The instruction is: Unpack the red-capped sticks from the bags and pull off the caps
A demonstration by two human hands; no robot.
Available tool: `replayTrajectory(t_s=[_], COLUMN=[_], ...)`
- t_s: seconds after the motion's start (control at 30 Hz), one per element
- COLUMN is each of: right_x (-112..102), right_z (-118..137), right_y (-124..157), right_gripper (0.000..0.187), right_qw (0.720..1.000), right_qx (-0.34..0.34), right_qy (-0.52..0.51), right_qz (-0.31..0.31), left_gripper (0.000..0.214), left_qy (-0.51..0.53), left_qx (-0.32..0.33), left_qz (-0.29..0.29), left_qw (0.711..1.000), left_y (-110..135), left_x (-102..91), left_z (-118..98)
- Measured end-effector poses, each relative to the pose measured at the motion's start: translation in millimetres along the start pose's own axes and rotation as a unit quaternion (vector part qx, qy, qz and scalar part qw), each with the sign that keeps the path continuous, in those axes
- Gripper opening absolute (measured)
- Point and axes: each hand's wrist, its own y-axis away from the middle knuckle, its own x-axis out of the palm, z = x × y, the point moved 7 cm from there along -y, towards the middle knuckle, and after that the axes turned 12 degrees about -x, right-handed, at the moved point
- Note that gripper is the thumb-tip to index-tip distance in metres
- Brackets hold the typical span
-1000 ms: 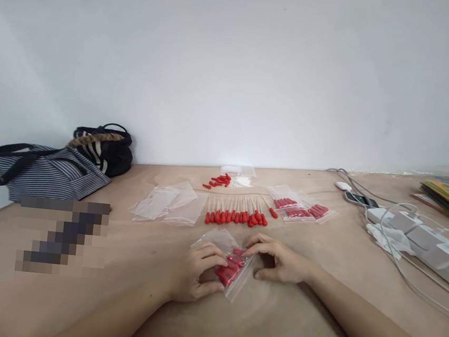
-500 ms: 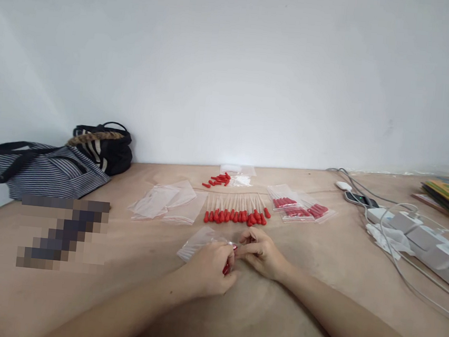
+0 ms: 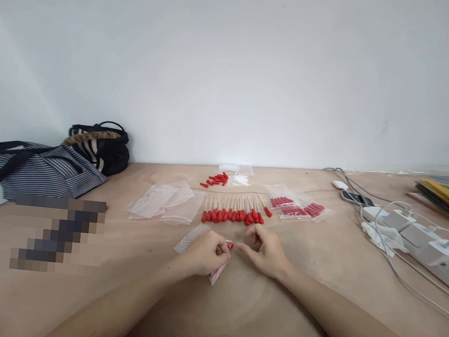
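Observation:
My left hand (image 3: 206, 252) is closed on a clear zip bag (image 3: 191, 238) lying low over the table. Red bulbs show inside the bag beside my fingers, and its lower corner sticks out below them. My right hand (image 3: 267, 253) is just to the right, thumb and forefinger apart, the thumb tip close to the bag's edge. Whether it touches the plastic is hard to see. Beyond the hands lies a row of droppers (image 3: 234, 215) with red bulbs toward me and pale tubes pointing away. One dropper (image 3: 268, 212) is slightly apart at the row's right end.
Flat zip bags (image 3: 183, 201) lie left of the row; filled bags (image 3: 295, 211) lie right. Loose red bulbs (image 3: 217, 179) and clear tubes (image 3: 241, 180) sit farther back. Chargers with cables (image 3: 424, 238) stand right. A striped bag (image 3: 49, 170) and a black bag (image 3: 109, 152) stand left.
My right hand's thumb and forefinger have parted from their pinch at the bag's edge. My left hand has turned slightly, and the bag's lower corner now shows below it. The view has shifted slightly.

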Motion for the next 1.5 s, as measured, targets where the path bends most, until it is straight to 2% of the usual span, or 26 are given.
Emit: replayTrajectory(t_s=[0.07, 0.1, 0.23, 0.37, 0.6, 0.77, 1.07, 1.13, 1.17, 1.23, 1.27, 1.37, 1.5], right_x=[-1.4, -0.1, 6.8, 12.5, 19.1, 17.8, 20.9, 19.0, 17.8, 15.4, 14.6, 13.6, 16.4], right_z=[-7.8, -8.8, -3.1, 2.3, 2.6, 0.7, 1.0, 2.5, 6.1, 20.0, 29.2, 51.0, 64.4], right_y=[3.5, 4.9, 6.0, 4.6, 4.2, 3.6, 5.0, 4.5, 2.9, -0.5, -0.7, 3.8, 9.2], right_gripper=[0.029, 0.034, 0.040, 0.035, 0.014, 0.019, 0.015, 0.009, 0.010, 0.020, 0.022, 0.016, 0.018], right_qw=[0.994, 0.989, 0.968, 0.961, 0.958, 0.954, 0.959, 0.972, 0.982, 0.995, 0.993, 0.957, 0.909], right_qx=[0.108, 0.145, 0.207, 0.224, 0.244, 0.267, 0.241, 0.197, 0.151, 0.010, -0.071, -0.256, -0.375], right_qy=[-0.002, 0.004, 0.041, 0.021, -0.006, 0.001, 0.028, 0.028, 0.028, 0.040, 0.057, 0.127, 0.181], right_qz=[0.010, 0.034, 0.139, 0.158, 0.151, 0.135, 0.144, 0.123, 0.110, 0.086, 0.076, 0.039, 0.005], left_gripper=[0.019, 0.018, 0.018, 0.017, 0.020, 0.020, 0.018, 0.018, 0.019, 0.021, 0.021, 0.019, 0.022], left_qy=[0.030, 0.038, 0.060, 0.077, 0.093, 0.116, 0.104, 0.095, 0.092, 0.093, 0.097, 0.116, 0.138], left_qx=[-0.013, -0.017, -0.035, -0.058, -0.055, -0.058, -0.045, -0.041, -0.039, -0.031, -0.027, -0.019, -0.012], left_qz=[0.009, 0.008, 0.004, -0.005, -0.070, -0.071, -0.106, -0.110, -0.110, -0.108, -0.106, -0.098, -0.101], left_qw=[0.999, 0.999, 0.998, 0.995, 0.992, 0.989, 0.988, 0.989, 0.989, 0.989, 0.989, 0.988, 0.985], left_y=[-2.9, -3.7, -4.3, -3.8, -0.3, 1.4, 4.3, 5.5, 6.1, 7.3, 7.7, 8.1, 8.0], left_x=[1.0, 1.5, 4.3, 5.4, -0.6, 1.8, -3.7, -5.1, -5.6, -6.3, -6.3, -6.7, -7.7], left_z=[8.1, 11.0, 16.6, 18.8, 17.7, 17.2, 15.8, 15.5, 15.6, 16.2, 16.8, 19.6, 22.7])
